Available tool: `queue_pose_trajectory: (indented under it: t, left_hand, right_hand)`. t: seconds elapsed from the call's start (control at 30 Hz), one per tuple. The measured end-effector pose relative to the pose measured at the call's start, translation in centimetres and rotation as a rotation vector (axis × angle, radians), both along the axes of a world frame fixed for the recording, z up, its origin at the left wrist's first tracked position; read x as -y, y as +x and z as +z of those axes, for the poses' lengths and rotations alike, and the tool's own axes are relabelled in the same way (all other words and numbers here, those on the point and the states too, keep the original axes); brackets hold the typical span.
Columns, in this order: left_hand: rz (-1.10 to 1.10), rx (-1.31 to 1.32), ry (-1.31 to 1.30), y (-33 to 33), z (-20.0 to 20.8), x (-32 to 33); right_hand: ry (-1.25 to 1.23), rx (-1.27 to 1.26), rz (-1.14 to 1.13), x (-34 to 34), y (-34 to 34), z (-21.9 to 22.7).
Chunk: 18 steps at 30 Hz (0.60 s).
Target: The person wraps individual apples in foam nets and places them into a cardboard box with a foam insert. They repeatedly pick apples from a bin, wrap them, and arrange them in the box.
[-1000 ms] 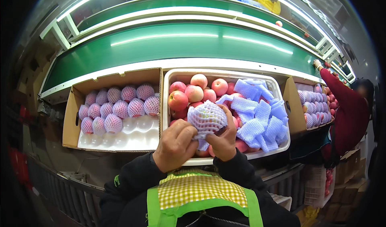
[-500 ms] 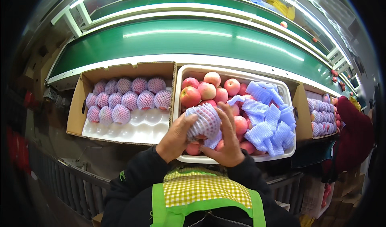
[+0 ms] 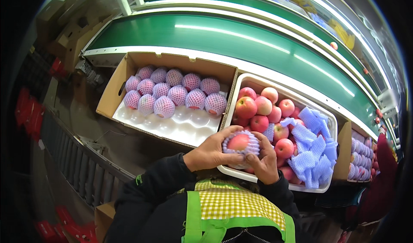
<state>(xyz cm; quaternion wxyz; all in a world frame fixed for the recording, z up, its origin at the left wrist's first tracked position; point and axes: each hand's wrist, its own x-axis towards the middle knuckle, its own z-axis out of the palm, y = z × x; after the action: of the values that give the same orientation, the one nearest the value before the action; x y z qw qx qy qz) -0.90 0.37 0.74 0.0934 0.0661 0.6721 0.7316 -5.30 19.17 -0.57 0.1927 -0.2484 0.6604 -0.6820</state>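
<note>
Between my two hands is an apple (image 3: 239,142) in a pale foam net sleeve, its bare pink skin showing through the sleeve's opening on top. My left hand (image 3: 211,153) wraps round its left side, and my right hand (image 3: 265,162) grips it from the right. They hold it over the near left corner of a white plastic crate (image 3: 237,173). Loose red and pink apples (image 3: 259,124) fill the crate's left and middle. Flat blue-violet foam net sleeves (image 3: 315,150) lie heaped on its right side. Left of it, a cardboard box (image 3: 112,84) holds netted apples (image 3: 161,89) in a white moulded tray (image 3: 189,124).
A green conveyor belt (image 3: 142,34) with a white rail runs behind the box and crate. To the right stands another box of netted apples (image 3: 360,159), beside a person in a dark red sleeve (image 3: 383,180). A grey slatted barrier (image 3: 81,172) is at lower left.
The view has swung, so box and crate appear further right and tilted. In my hands, the netted apple has turned: bare skin now faces up where netting did. My fingers have closed in around it.
</note>
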Motion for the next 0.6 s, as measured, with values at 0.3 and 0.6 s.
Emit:
queue_pose_trajectory:
  t: [0.3,0.6]
  left_hand:
    - [0.693,0.654,0.332,-2.4,-7.2,13.1]
    - [0.827,0.787,0.319,-4.5,-10.7,14.2]
  right_hand:
    - [-0.078,0.195,0.124,1.0,0.8,-0.3]
    - [-0.032,0.088,0.106,1.0,1.4,-1.8]
